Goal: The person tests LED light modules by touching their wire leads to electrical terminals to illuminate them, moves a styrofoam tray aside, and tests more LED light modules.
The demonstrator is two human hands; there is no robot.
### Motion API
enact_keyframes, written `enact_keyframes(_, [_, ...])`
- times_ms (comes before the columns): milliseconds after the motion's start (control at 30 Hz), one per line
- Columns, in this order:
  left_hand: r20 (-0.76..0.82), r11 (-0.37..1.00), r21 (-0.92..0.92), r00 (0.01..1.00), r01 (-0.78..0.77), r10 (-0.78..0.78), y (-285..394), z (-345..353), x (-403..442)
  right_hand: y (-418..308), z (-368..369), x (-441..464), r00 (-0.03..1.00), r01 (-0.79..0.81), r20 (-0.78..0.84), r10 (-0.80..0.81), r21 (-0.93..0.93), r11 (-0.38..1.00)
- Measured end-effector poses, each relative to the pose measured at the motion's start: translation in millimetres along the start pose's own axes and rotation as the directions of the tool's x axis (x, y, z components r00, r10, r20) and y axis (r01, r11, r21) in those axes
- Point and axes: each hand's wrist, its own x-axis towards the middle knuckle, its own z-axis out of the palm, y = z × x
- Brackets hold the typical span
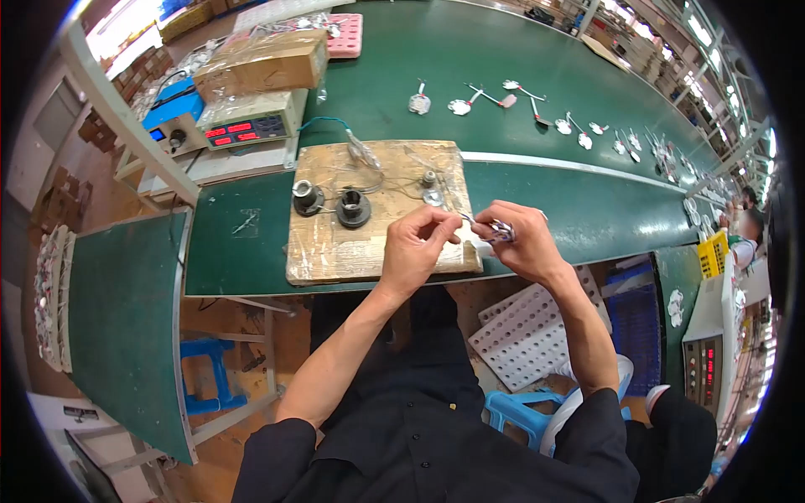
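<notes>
My right hand (521, 241) is closed around a small bundle of twisted wires (501, 230), pale with dark strands. What the wires are attached to is hidden by my fingers. Close beside it, the thumb and index finger of my left hand (418, 245) pinch together at the wire ends. Both hands are over the right front part of a tape-wrapped wooden board (335, 251). On that board stand two black lamp sockets, one darker and open-topped (353, 207), the other with a pale metal top (305, 196). A small metal fitting (430, 179) sits near the board's right side.
Several white parts with wires (460, 106) lie across the green conveyor belt (503, 50). A meter with red digits (243, 132) and a cardboard box (264, 63) stand at the left. Perforated white trays (528, 335) and a blue stool (524, 411) are below the bench.
</notes>
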Motion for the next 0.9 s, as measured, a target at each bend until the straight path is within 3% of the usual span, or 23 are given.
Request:
enact_keyframes(133, [-0.15,0.998,0.03,0.987,-0.049,0.053,-10.5,26.9,-5.7,3.4,4.6,6.1,0.995,-0.098,-0.016,0.099,0.045,0.994])
enact_keyframes(233, [-0.208,1.0,0.006,0.978,0.013,-0.011,-10.8,33.6,0.4,4.9,6.0,13.4,0.975,-0.219,-0.003,0.223,0.175,0.96])
enact_keyframes(367, [0.026,0.998,-0.062,1.0,-0.008,0.01,-14.9,19.1,-0.4,3.5,-2.2,20.4,0.928,-0.345,0.0,0.371,0.372,0.862])
enact_keyframes(533, [0.352,0.963,-0.215,0.933,0.162,-0.078,-10.4,8.7,-4.5,17.4,-6.5,27.8,0.918,-0.285,-0.103,0.383,0.501,0.817])
enact_keyframes(600, [0.359,0.974,-0.167,0.929,0.155,-0.086,-14.0,7.2,-5.2,25.5,-2.9,29.1,0.909,-0.276,-0.137,0.394,0.512,0.813])
enact_keyframes(700, [0.243,0.965,-0.201,0.963,0.166,-0.115,-22.2,9.2,-10.0,36.2,4.1,29.4,0.881,-0.316,-0.189,0.434,0.448,0.836])
enact_keyframes(733, [0.183,0.958,-0.23,0.975,0.17,-0.129,-23.4,10.7,-11.6,47.8,9.3,28.4,0.892,-0.291,-0.26,0.37,0.297,0.91])
enact_keyframes(833, [-0.033,0.946,-0.288,0.986,0.146,-0.163,-18.8,11.7,-19.2,55.9,25.5,25.3,0.88,-0.242,-0.397,0.261,0.097,0.965])
enact_keyframes(900, [-0.1,0.955,-0.287,0.989,0.074,-0.106,-30.3,10.3,-22.1,52.8,26.4,23.6,0.918,-0.281,-0.294,0.267,-0.008,0.96])
